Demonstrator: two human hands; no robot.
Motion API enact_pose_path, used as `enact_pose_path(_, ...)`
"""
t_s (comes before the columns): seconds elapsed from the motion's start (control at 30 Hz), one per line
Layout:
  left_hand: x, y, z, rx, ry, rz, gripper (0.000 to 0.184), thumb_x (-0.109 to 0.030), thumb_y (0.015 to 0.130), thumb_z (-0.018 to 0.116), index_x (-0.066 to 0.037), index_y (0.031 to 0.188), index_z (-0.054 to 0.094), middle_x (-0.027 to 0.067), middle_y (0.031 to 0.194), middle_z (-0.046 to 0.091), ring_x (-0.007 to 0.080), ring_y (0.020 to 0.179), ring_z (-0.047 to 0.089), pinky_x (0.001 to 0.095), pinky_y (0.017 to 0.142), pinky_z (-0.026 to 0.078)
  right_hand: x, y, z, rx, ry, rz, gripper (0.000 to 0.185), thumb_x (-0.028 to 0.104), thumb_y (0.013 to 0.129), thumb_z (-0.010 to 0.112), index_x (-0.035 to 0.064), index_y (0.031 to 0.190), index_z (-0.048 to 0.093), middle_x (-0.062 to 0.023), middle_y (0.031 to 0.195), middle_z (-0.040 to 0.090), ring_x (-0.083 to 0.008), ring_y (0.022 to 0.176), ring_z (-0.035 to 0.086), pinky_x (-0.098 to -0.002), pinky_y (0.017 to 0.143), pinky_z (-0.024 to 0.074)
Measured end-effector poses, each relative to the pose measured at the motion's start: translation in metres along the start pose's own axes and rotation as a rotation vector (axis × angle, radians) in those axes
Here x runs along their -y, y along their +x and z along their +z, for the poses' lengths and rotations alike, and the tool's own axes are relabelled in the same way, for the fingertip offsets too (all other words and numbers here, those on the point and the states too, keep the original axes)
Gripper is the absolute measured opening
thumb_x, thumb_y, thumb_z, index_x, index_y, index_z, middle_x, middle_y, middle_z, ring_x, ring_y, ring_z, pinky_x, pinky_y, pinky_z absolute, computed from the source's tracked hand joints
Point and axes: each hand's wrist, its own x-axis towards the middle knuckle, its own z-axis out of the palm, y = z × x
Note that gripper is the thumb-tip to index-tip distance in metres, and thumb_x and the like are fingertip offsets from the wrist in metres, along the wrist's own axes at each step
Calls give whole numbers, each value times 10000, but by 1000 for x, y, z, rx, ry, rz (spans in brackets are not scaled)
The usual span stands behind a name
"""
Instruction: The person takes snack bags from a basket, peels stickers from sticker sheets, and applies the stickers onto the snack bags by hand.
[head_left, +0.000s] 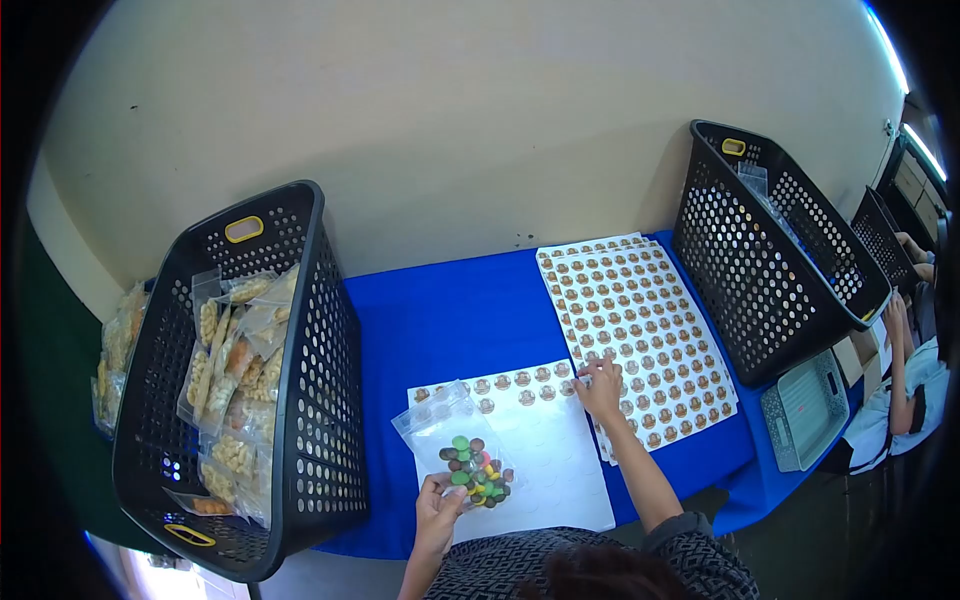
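My left hand [438, 512] is closed on the lower edge of a clear plastic bag [428, 420]. Round candies [478, 472] in green, brown, yellow and red lie inside it. Beneath the bag is a white sticker sheet [560, 470], with round brown stickers left along its top and the lower part bare. My right hand [602, 390] is at that sheet's right edge, beside the stickers in its top rows. Its thumb and fingers look apart, and I make out nothing between them. Under its fingers begins a stack of full sticker sheets [640, 330].
A black basket [330, 400] at left holds bags of snacks [235, 400]; more bags [120, 340] sit behind it. Another black basket [740, 260] stands at right, above a grey tray [805, 415]. A blue cloth [450, 310] covers the table. Another person [905, 390] is at far right.
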Motion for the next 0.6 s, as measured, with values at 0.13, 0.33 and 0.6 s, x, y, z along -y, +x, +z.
enact_pose_path(0.13, -2, -4, -2, -21, -2, 6, 238, -29, 776, 517, -5, 969, 381, 102, 992, 441, 170, 870, 521, 317, 706, 485, -5, 5, 8, 83, -69, -31, 139, 162, 580, 677, 91, 681, 615, -92, 934, 476, -285, 914, 380, -380, 826, 292)
enact_pose_path(0.33, -7, -9, 0, -37, -28, 29, 246, -13, 762, 535, -2, 962, 392, 107, 952, 478, 158, 854, 525, 301, 717, 478, -6, 6, 16, 92, -99, -11, 65, 134, 588, 646, 99, 624, 606, -84, 927, 478, -276, 905, 381, -371, 820, 285)
enact_pose_path(0.6, -13, -7, 1, -37, -30, 55, 246, -10, 756, 540, 5, 962, 407, 106, 924, 504, 140, 838, 524, 267, 696, 469, -10, 0, 33, 8, -213, -84, 56, 84, 627, 587, 49, 671, 584, -92, 963, 462, -271, 911, 381, -381, 820, 278)
